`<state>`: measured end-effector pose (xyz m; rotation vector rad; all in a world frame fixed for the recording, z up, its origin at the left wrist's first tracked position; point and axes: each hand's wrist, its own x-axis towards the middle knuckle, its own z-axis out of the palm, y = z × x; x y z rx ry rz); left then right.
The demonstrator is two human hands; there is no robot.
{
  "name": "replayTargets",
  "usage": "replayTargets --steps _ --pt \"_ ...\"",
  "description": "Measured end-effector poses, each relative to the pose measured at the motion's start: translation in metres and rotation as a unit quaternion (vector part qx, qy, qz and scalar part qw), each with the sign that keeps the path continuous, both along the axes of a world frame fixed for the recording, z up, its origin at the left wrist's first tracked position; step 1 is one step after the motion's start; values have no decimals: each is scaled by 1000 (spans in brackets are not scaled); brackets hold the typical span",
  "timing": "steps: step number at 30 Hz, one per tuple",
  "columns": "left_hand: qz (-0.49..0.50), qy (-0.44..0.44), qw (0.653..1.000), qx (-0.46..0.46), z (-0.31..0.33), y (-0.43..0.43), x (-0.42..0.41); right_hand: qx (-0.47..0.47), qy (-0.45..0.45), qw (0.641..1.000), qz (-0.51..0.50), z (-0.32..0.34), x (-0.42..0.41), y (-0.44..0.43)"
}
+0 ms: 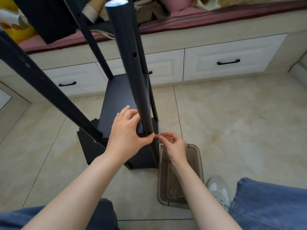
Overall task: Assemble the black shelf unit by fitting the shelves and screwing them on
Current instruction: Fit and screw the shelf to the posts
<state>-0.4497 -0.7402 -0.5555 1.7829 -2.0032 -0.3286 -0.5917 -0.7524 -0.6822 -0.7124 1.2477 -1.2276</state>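
The black shelf unit stands on the tiled floor, its round posts [127,67] rising toward me. A black shelf [116,103] sits between the posts, with a lower shelf [89,146] beneath it. My left hand [126,130] reaches round the near right post at shelf level, thumb and fingertips pinching a small silver screw [153,133] against the post. My right hand [172,143] is just right of the post, fingers curled and pinching a small silver part, likely a screw or key; I cannot tell which.
A smoky transparent plastic box [196,178] with small hardware lies on the floor below my right hand. White drawers with black handles [228,62] run along the back under a pink-cushioned bench. My knees in blue jeans and a white shoe [217,190] are at the bottom.
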Motion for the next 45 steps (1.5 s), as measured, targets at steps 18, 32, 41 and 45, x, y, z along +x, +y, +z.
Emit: replayTargets --steps 18,32,41,45 --pt "-47 3 991 127 18 -29 39 -33 55 986 156 23 41 -29" --pt "26 148 985 83 18 -32 156 -106 122 961 225 55 108 -61" --pt "139 347 921 106 -40 -4 210 -103 167 935 295 47 147 -73" --pt "178 426 881 104 -78 11 217 -86 199 911 351 41 156 -77"
